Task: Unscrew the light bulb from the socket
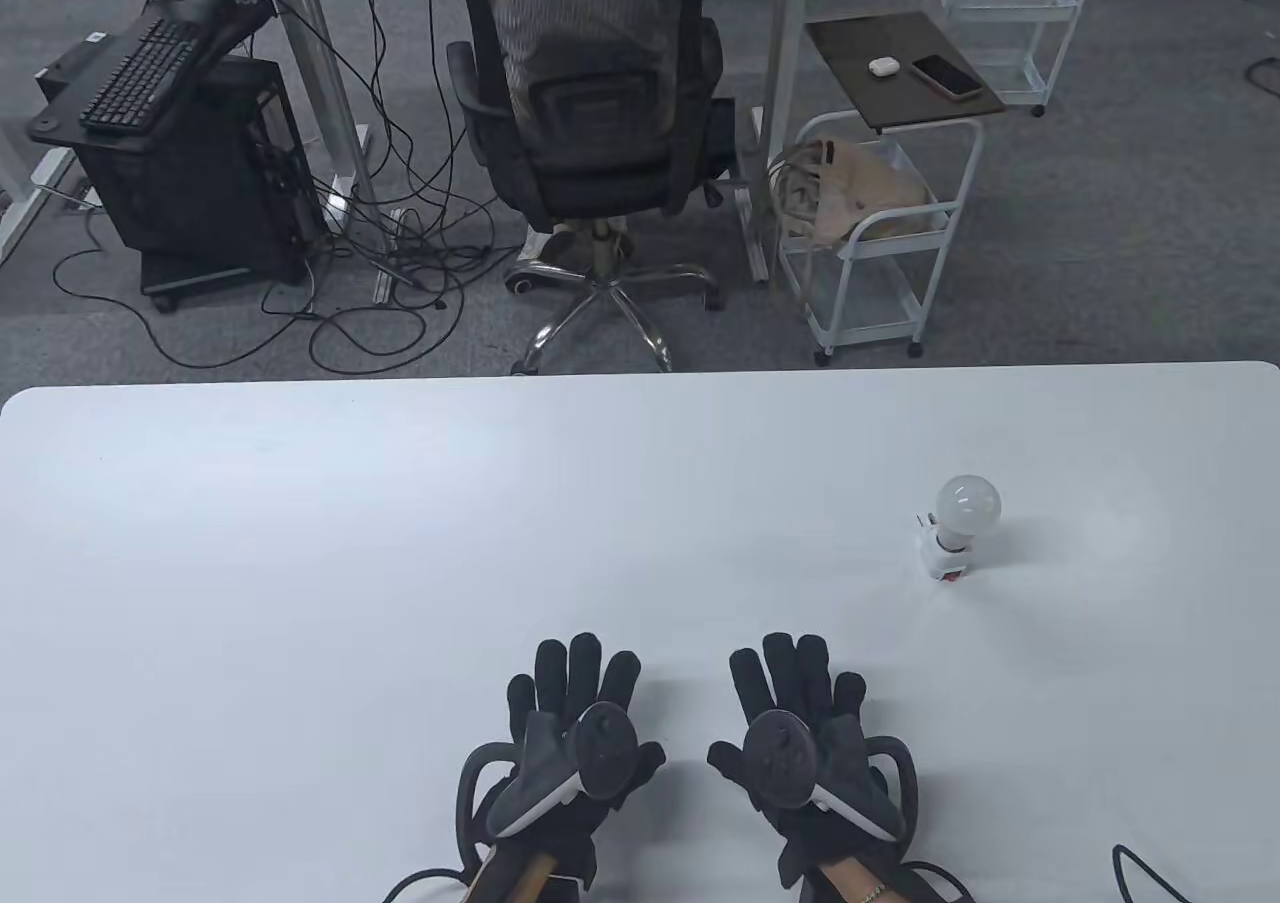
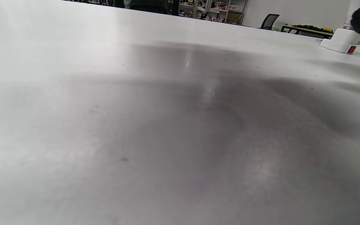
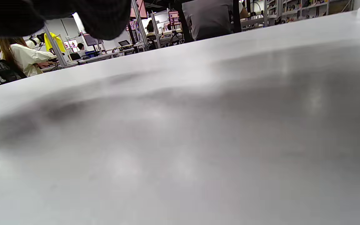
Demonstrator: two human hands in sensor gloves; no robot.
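Note:
A frosted white light bulb (image 1: 967, 506) sits screwed into a white socket (image 1: 943, 555) with a red switch, on the right part of the white table (image 1: 400, 543). The socket also shows in the left wrist view (image 2: 339, 43). My left hand (image 1: 570, 703) lies flat on the table near the front edge, fingers spread, holding nothing. My right hand (image 1: 795, 698) lies flat beside it, fingers spread, holding nothing, well short of the bulb. Dark gloved fingers (image 3: 73, 12) hang in at the top of the right wrist view.
A black cable (image 1: 1150, 868) curls at the table's front right corner. Beyond the far edge stand an office chair (image 1: 595, 123), a white cart (image 1: 880, 213) and a computer stand (image 1: 180, 143).

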